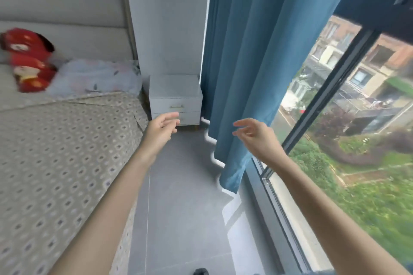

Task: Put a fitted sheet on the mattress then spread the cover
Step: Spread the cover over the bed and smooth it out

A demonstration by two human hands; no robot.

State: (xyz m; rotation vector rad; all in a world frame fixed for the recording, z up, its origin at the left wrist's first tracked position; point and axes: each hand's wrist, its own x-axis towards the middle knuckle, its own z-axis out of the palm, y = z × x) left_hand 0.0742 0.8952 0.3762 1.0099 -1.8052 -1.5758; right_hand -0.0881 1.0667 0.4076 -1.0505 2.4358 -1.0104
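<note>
The bed fills the left of the view, its mattress under a beige patterned cover [55, 152]. A pale floral pillow [96, 78] lies at the head end. Both my arms stretch forward over the grey floor beside the bed. My left hand [164, 124] hangs in the air just off the bed's near corner, fingers loosely curled and holding nothing. My right hand [252, 130] hovers in front of the blue curtain, fingers relaxed and empty. Neither hand touches the bedding.
Two red plush dolls [28, 60] lean against the padded headboard [67, 13]. A white two-drawer nightstand [175, 99] stands between bed and blue curtain [257, 51]. A large window [335, 118] runs along the right. A narrow strip of grey floor [183, 196] separates bed and window.
</note>
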